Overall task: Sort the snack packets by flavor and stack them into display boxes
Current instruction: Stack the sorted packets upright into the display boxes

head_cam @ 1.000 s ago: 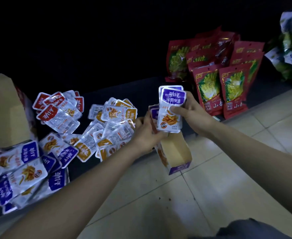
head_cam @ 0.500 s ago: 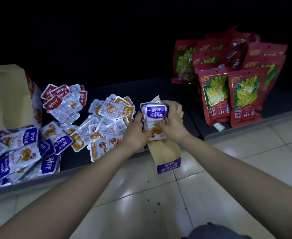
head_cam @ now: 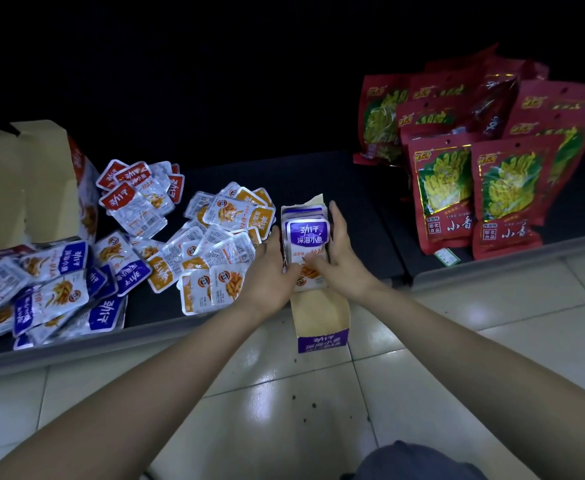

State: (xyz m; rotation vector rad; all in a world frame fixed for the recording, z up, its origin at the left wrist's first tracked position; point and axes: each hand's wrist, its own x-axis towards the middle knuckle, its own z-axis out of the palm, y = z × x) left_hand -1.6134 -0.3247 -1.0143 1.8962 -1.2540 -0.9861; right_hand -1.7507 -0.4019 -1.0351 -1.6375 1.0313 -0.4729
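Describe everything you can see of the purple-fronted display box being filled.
The display box is a narrow open-topped cardboard tray, tan inside, its purple near end printed with white characters, a tan flap standing at the far end. Its near end juts past the edge of the dark shelf over floor tiles. Its far half holds upright purple packets; the near half is bare. The left hand grips its left side; the right hand holds the packets.

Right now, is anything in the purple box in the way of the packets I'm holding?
Nothing visible. The purple packets sit in the purple display box between left hand and right hand; the rest shows bare cardboard.
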